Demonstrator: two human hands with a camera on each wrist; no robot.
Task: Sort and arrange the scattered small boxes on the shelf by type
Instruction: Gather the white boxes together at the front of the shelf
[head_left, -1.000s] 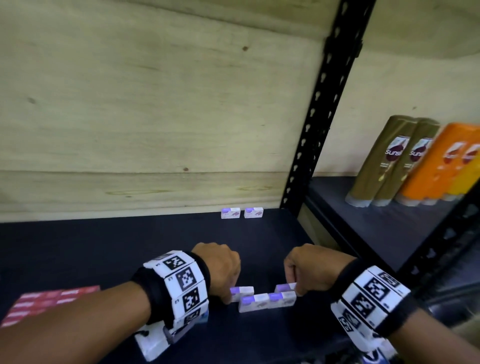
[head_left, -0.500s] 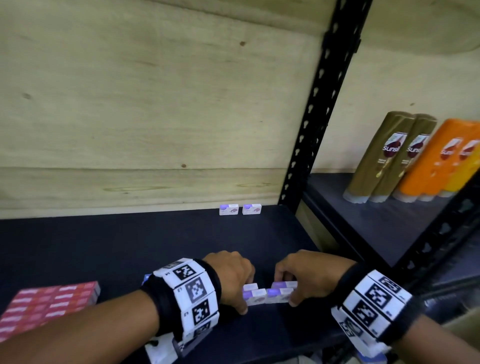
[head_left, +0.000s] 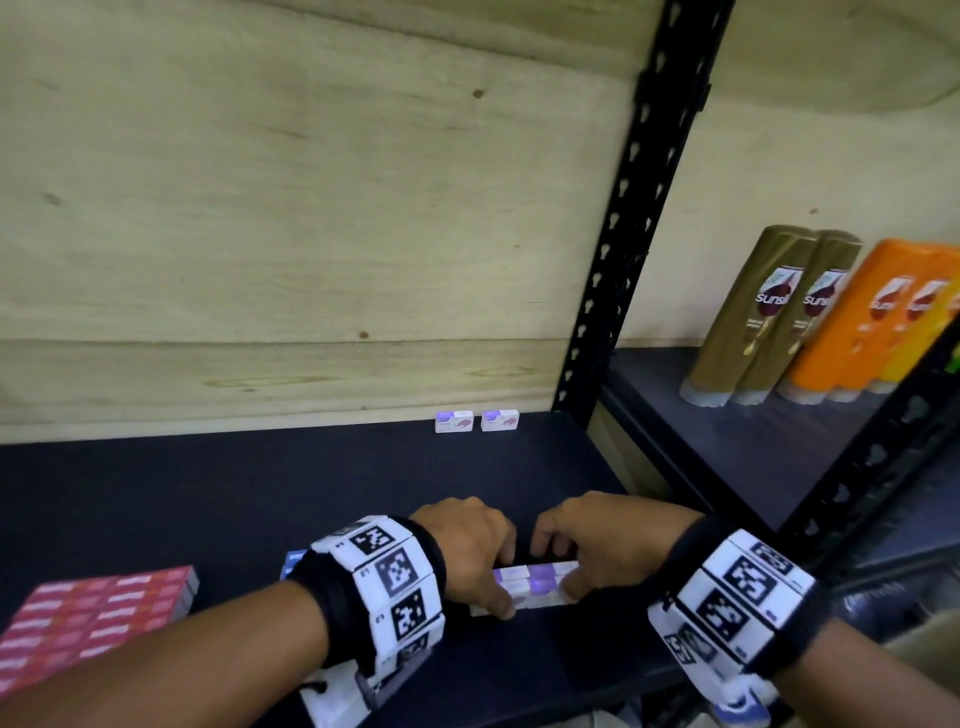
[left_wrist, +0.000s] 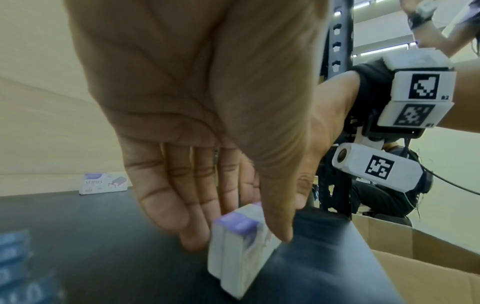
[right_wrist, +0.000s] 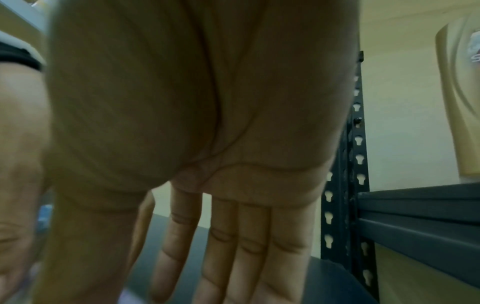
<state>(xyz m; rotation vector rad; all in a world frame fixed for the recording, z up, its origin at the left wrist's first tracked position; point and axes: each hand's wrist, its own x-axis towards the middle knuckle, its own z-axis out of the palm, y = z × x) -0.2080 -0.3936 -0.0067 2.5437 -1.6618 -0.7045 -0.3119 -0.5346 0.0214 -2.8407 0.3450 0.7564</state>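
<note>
Head view: both hands press a cluster of purple-and-white boxes (head_left: 527, 590) together at the front edge of the shelf (head_left: 218, 499). Left hand (head_left: 465, 551) pinches the cluster between thumb and fingers; right hand (head_left: 597, 545) appears to grip its other end, though the wrist view hides contact. Two matching boxes (head_left: 477, 421) already stand at the back wall. Red boxes (head_left: 93, 618) sit grouped at left; blue boxes (left_wrist: 15, 265) remain unsorted. Bottles (head_left: 810, 317) occupy the neighbouring shelf, clear of the work

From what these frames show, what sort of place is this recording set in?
Probably a shop stockroom or mock retail shelving. A black slotted metal upright carries dark shelves against a plywood back, with rows of shampoo bottles, small staple boxes and a cardboard carton below.
</note>
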